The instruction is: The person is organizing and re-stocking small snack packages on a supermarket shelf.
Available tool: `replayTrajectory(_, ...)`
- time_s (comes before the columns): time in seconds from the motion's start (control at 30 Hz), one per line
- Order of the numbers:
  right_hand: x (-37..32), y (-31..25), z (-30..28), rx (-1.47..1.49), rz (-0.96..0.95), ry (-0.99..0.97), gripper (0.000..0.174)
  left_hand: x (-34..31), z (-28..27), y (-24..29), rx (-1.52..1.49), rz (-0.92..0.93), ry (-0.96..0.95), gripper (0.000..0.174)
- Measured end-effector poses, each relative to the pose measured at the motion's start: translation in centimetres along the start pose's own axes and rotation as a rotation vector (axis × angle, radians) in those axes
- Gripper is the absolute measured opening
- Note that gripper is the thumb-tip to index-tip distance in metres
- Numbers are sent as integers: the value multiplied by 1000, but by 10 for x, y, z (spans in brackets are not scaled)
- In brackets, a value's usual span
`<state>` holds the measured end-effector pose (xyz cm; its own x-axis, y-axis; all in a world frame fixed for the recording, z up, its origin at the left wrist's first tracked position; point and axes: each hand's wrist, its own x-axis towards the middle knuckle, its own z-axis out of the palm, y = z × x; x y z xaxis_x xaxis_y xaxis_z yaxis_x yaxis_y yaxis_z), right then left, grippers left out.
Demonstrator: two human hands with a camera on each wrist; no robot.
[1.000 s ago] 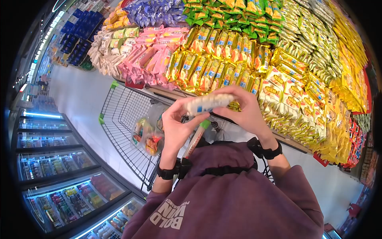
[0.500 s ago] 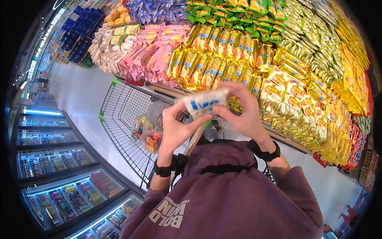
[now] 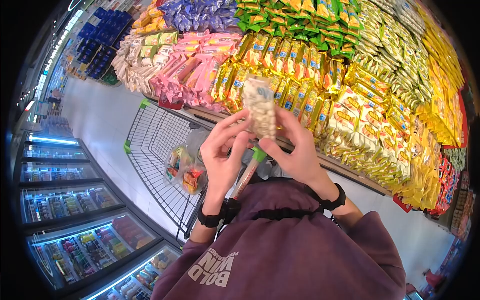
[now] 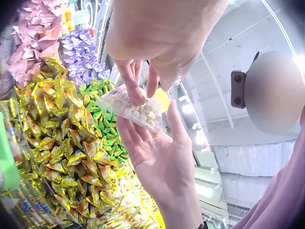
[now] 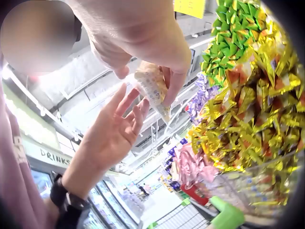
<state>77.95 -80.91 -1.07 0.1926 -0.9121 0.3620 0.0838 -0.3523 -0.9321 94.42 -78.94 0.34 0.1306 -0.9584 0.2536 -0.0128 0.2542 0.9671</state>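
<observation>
A small clear packet of pale, rounded pieces [image 3: 261, 107] stands roughly upright before my chest, its upper part printed white with bluish marks. My right hand [image 3: 297, 152] holds it from the right, fingers behind it and thumb near its lower end. On the other side my left hand [image 3: 222, 152] has loosely bent fingers at the packet's edge, the thumb apart. The left wrist view shows a barcode on the packet [image 4: 138, 107], with left fingertips against that face. In the right wrist view, the packet [image 5: 153, 88] lies against the right fingers.
A shopping cart [image 3: 150, 150] stands left of me, with bagged goods [image 3: 187, 172] in it and a green-capped handle [image 3: 258, 154] under my hands. Ahead, a display heaped with gold packets [image 3: 255, 92], pink packets [image 3: 187, 75] and green packets [image 3: 300, 22]. Glass-topped freezers [image 3: 75, 202] line the left.
The packet has turned from lying sideways between both hands to upright, its blue-lettered face swung away. The left hand has loosened its hold, while the right hand keeps the packet.
</observation>
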Motion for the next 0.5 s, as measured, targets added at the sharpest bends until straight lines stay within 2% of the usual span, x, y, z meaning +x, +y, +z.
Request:
replayTrajectory(0.1,3,-2,-1,294,226,-6,57,2,-2,-6,317,251,-40,31)
replayTrajectory(0.13,4,-2,-3,329,288,-24,55,2,-2,-6,325,252,-11,32)
replayTrajectory(0.23,4,2,-5,405,301,-43,50,2,-1,-6,348,253,73,35)
replayTrajectory(0.33,3,3,-9,504,374,-77,48,5,8,5,65,41,110,37)
replayTrajectory(0.43,0,4,-9,535,376,-108,47,3,-2,2,-211,-275,-80,38)
replayTrajectory(0.5,0,5,-10,514,372,-112,49,2,-3,4,-200,-308,-95,36)
